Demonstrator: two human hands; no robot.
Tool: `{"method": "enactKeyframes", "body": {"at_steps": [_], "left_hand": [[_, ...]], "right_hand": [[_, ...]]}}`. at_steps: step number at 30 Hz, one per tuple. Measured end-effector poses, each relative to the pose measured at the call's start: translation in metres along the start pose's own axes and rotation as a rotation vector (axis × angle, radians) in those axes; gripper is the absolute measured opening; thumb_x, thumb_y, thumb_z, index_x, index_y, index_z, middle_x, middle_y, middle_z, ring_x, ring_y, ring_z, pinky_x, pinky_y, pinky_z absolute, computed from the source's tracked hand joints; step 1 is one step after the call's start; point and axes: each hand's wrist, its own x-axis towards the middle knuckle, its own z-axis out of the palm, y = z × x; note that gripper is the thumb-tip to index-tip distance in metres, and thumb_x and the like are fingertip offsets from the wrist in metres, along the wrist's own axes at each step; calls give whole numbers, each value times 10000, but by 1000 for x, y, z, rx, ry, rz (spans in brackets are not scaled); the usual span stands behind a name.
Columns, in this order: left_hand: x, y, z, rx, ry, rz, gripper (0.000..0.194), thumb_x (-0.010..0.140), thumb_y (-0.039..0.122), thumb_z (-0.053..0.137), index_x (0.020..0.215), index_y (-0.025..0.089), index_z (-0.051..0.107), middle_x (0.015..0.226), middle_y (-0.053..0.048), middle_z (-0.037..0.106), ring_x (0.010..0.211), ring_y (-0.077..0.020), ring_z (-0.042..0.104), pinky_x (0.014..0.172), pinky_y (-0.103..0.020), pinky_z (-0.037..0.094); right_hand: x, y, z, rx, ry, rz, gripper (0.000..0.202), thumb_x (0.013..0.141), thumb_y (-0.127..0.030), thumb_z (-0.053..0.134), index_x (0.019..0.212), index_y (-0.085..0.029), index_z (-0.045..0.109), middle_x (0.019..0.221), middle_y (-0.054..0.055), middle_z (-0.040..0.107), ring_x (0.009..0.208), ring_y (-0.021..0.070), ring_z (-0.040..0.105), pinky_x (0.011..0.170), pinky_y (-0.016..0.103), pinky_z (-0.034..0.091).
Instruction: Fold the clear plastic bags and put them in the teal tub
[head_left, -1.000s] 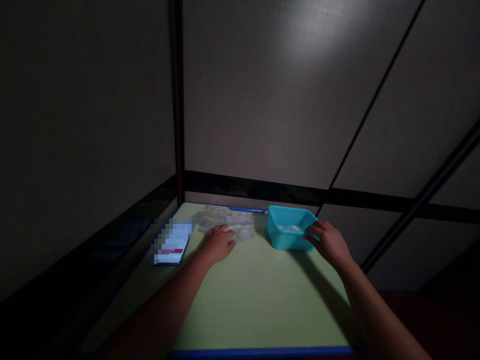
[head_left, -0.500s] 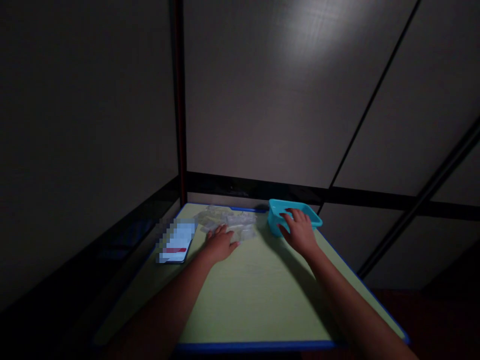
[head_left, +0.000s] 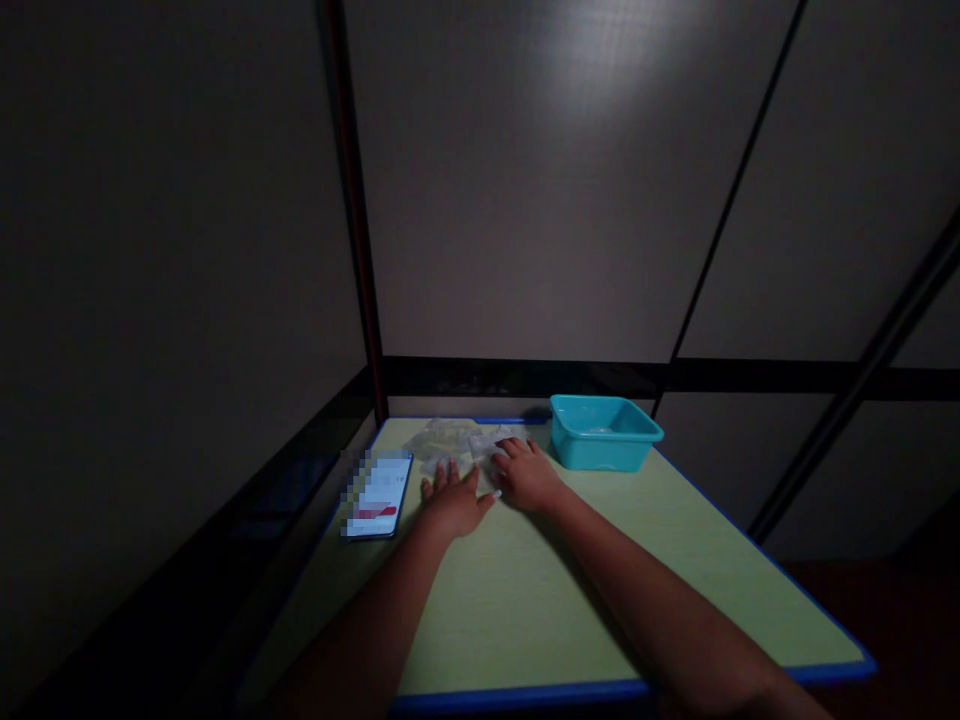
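A loose pile of clear plastic packets lies near the far edge of the pale green table. My left hand rests palm down at the near side of the pile, fingers spread and holding nothing. Close beside it on the right, my right hand reaches over the right end of the packets with its fingers apart and slightly bent. Its fingertips partly cover the packets, and whether they touch one is hard to see. To the right stands a turquoise plastic basket, with something pale and small inside.
A phone with a lit screen, partly blurred, lies at the left of the table. The table has a blue edge. Dark panelled walls close in behind it and on the left.
My right hand has moved left from over the basket to the plastic packets. My left hand stays by the pile. The whole view has shifted slightly.
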Motion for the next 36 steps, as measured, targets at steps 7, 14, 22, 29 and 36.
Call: {"method": "enactKeyframes", "body": {"at_steps": [7,14,22,29,36], "left_hand": [[-21,15,-6,4,-28,46,737,812,639,356,1431,248,274,1501,-167,156,1353,-411,133,1016,-589,184],[-43,30,-9,-196,30,313,601,834,526,441,1326,181,465,1384,-144,434,1270,-301,396,1013,-421,326],[-32,29,-1,-124,216,391,473,839,432,508,1229,169,558,1269,-129,546,1211,-290,440,1009,-417,327],[-20,16,-1,39,318,225,439,831,430,521,1196,193,576,1262,-132,538,1227,-318,397,974,-442,330],[-6,5,5,91,352,184,398,800,443,559,1085,167,595,1095,-115,593,1071,-264,496,938,-358,347]], "right_hand": [[-28,13,-7,14,-141,8,257,852,-350,478,1012,-184,592,1023,114,584,966,238,533,785,324,400],[-61,36,-3,142,-55,-19,129,803,-245,557,889,-165,610,887,79,595,850,185,543,717,257,376],[-65,51,3,408,9,78,232,734,-247,664,941,-164,602,899,64,582,783,160,530,673,241,364],[-62,52,11,306,-41,175,232,719,-320,684,893,-185,610,917,74,580,875,203,520,688,262,346],[-58,48,16,336,-6,190,79,760,-253,605,767,-177,583,829,62,598,772,175,517,607,250,307]]}}
